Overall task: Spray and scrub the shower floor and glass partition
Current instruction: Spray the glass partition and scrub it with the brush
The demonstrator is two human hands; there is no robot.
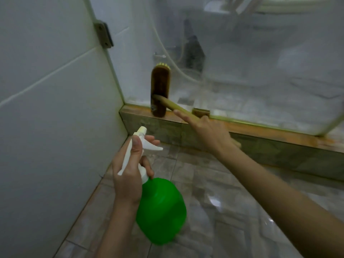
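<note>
My left hand (130, 168) grips the white trigger head of a green spray bottle (162, 209), thumb on top, nozzle pointing at the glass. My right hand (208, 131) holds the wooden handle of a scrub brush (160, 90), index finger stretched along the stick. The brown brush head stands upright with its bristles against the cloudy glass partition (251, 62), just above the raised tiled curb (260, 146). The wet grey shower floor (232, 211) lies below my arms.
A white tiled wall (46, 108) closes the left side and meets the glass at a metal hinge bracket (104, 35). A small brass clamp (201, 112) holds the glass on the curb. Blurred bathroom fixtures show through the glass.
</note>
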